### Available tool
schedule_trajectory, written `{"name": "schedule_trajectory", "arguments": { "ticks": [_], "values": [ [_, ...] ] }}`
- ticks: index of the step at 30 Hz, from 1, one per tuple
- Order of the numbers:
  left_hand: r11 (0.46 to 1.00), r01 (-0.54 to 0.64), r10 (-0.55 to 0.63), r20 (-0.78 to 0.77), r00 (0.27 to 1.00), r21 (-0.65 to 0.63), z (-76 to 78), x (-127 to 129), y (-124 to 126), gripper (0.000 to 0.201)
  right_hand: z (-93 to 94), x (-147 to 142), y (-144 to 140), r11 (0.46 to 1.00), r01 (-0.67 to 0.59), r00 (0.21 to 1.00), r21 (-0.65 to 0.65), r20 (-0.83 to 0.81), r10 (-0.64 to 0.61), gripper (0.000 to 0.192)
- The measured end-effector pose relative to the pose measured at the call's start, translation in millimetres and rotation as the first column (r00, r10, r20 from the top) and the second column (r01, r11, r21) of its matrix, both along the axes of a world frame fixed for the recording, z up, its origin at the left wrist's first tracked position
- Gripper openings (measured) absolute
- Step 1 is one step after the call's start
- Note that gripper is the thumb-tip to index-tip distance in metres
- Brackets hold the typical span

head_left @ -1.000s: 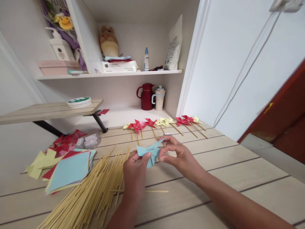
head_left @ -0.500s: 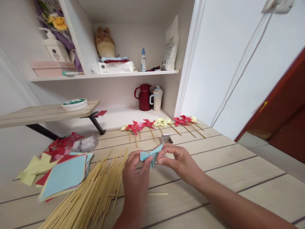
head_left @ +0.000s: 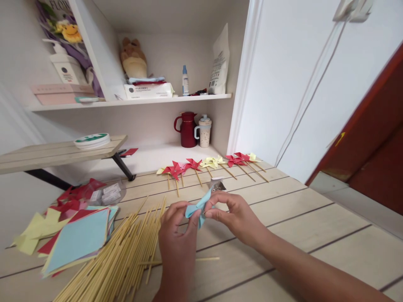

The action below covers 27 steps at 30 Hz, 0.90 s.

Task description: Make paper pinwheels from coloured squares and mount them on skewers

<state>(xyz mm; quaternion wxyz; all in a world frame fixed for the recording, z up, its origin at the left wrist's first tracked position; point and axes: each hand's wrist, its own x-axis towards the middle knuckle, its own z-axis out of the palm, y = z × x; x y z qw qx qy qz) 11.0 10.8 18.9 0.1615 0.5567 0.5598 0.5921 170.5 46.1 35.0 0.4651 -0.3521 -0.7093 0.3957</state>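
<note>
On the far left, loose cut papers [head_left: 37, 226] in yellow and red, and just beside them a stack of squares [head_left: 77, 239] with a blue sheet on top. Plenty of sheets there, not yet folded. Behind them, a small clear bag [head_left: 108, 193] with white pieces inside; cannot tell what they are.

Next to the stack, a big heap of sticks [head_left: 122, 256], many more than the pinwheels already made. One single stick [head_left: 189, 260] lying apart on the table [head_left: 315, 235], just below the hands.

In the middle, above the table, the left hand [head_left: 179, 239] pinching the blue pinwheel [head_left: 198, 205] with thumb and fingertips closed on its left part. No stick joined to this blue piece as far as visible, so judged as half done: folded, not mounted.

Right of it, the right hand [head_left: 234, 216], fingers curled and closed on the right edge of the same blue paper. Just behind the hands, a small shiny thing [head_left: 218, 185] on the table, too blurred to name.

Further back, a row of finished pinwheels [head_left: 209, 164], red and yellow, each on its stick, lying side by side near the wall. About eight or nine done, it seems; judging by the paper and sticks on the left, much work remaining.
</note>
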Motion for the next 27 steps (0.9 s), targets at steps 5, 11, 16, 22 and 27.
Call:
{"name": "schedule_trajectory", "arguments": {
  "ticks": [5, 11, 16, 22, 27],
  "values": [
    [0.996, -0.001, 0.003, -0.017, 1.000, 0.084, -2.4, 2, 1, 0.008, -0.2, 1, 0, 1.000, 0.004, 1.000, -0.019, 0.006, -0.004, 0.014],
    [0.993, -0.011, 0.015, -0.031, 0.999, 0.121, 1.1, 4, -2, 0.007, 2.3, -1, -4, 0.995, 0.012, 0.998, -0.100, -0.056, -0.018, 0.016],
    [0.993, 0.000, 0.008, -0.063, 0.998, 0.121, 0.0, 2, -4, 0.008, 2.6, -4, -7, 0.982, 0.023, 0.986, -0.187, -0.158, -0.054, 0.014],
    [0.987, -0.030, 0.040, -0.054, 0.998, 0.160, -3.6, 4, -6, 0.008, -0.7, -6, -11, 0.977, 0.056, 0.975, -0.205, -0.199, -0.097, 0.013],
    [0.980, -0.044, 0.064, -0.099, 0.993, 0.193, -5.8, 3, -8, 0.009, -4.2, -8, -13, 0.976, 0.042, 0.963, -0.214, -0.251, -0.097, 0.015]
  ]
}}
